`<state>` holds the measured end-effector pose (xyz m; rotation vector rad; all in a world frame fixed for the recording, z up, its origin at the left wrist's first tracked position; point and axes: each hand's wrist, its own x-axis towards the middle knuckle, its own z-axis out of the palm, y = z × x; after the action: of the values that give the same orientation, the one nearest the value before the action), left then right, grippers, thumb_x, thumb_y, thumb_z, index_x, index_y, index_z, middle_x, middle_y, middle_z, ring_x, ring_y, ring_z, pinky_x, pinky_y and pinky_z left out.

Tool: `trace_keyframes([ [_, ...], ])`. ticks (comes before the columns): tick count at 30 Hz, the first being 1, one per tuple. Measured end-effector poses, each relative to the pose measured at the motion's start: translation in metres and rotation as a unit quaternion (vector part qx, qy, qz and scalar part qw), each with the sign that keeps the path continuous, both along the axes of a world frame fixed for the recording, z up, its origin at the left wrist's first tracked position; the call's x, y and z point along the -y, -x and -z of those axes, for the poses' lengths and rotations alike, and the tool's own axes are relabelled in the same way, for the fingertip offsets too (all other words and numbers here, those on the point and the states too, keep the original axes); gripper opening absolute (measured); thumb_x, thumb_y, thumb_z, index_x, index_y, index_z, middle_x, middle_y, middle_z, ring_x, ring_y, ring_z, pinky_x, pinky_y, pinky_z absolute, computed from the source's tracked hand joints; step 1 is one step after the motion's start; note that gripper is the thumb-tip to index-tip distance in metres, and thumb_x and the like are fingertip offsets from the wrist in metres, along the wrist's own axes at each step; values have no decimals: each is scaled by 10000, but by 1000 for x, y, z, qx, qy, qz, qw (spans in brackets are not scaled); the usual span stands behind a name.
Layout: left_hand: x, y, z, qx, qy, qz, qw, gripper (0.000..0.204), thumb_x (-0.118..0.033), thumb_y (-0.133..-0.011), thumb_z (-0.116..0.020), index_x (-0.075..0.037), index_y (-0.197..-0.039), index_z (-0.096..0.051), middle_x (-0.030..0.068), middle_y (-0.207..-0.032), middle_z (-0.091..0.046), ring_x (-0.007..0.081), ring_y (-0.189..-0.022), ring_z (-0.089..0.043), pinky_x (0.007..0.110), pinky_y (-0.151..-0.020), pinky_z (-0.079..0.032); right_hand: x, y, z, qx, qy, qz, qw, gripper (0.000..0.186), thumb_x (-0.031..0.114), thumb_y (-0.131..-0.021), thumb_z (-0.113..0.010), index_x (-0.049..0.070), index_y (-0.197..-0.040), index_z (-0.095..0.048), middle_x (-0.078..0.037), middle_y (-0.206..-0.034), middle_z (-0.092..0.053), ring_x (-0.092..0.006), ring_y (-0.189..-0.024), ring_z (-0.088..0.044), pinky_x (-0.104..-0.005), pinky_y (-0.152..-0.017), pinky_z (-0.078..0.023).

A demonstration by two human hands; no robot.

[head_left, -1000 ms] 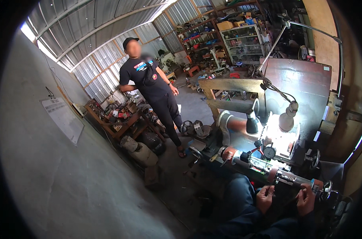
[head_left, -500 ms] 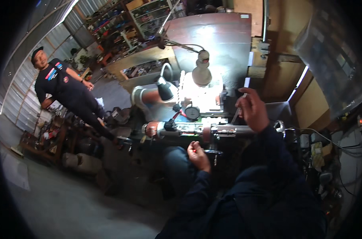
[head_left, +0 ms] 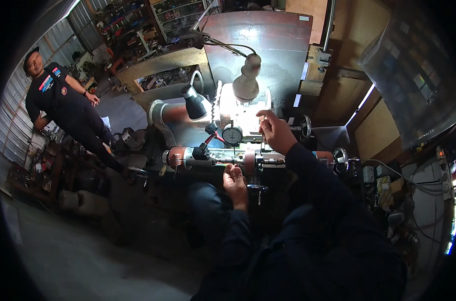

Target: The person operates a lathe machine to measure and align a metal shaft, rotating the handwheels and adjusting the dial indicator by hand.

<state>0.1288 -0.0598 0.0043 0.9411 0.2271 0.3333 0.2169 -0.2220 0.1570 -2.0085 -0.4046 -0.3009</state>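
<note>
The dial gauge (head_left: 233,135) stands on a red arm (head_left: 219,137) above the horizontal shaft (head_left: 273,161), between the person's two hands. The right hand (head_left: 278,133), fingers curled, is raised just beside the gauge; the left hand (head_left: 235,183) has its fingers bunched near the shaft's lower side. Glare and shadow blur both—I cannot tell whether either grips anything.

A stray knuckle could knock the gauge off its setting, and the right sleeve (head_left: 313,173), reaching across the shaft, could snag if that turned. Lamp (head_left: 246,85) glare might cause a misreading.

The dial's markings are too fine to read—likewise the print on the bystander's dark shirt (head_left: 49,85) and the pale label (head_left: 303,18) behind.
</note>
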Motion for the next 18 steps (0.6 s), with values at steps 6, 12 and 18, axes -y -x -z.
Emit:
trace_keyframes([
  [6,-5,-3,-2,18,23,33,999,388,-189,-987,-637,-36,-1298,-462,-38,-839,-529,7,-546,-380,184,-466,-297,-4,0,4,-2,-17,7,1000,204,88,-1026,-475,68,-1223,-526,-48,-722,-609,-98,-552,-547,-272,-521,-441],
  [12,-5,-3,-8,16,23,38,999,293,-151,-985,-636,-60,-1222,-491,-49,-800,-509,8,-538,-361,194,-460,-277,-4,2,4,37,-9,32,999,204,89,-1020,-494,63,-1215,-546,-38,-720,-608,-88,-564,-542,-262,-543,-441],
  [18,-6,-4,-10,13,21,60,998,237,-172,-1003,-607,-72,-1187,-494,-57,-737,-474,13,-525,-360,199,-454,-270,1,4,1,-14,-14,15,1000,233,76,-994,-501,68,-1223,-543,-127,-740,-637,-233,-660,-648,-366,-637,-506],
])
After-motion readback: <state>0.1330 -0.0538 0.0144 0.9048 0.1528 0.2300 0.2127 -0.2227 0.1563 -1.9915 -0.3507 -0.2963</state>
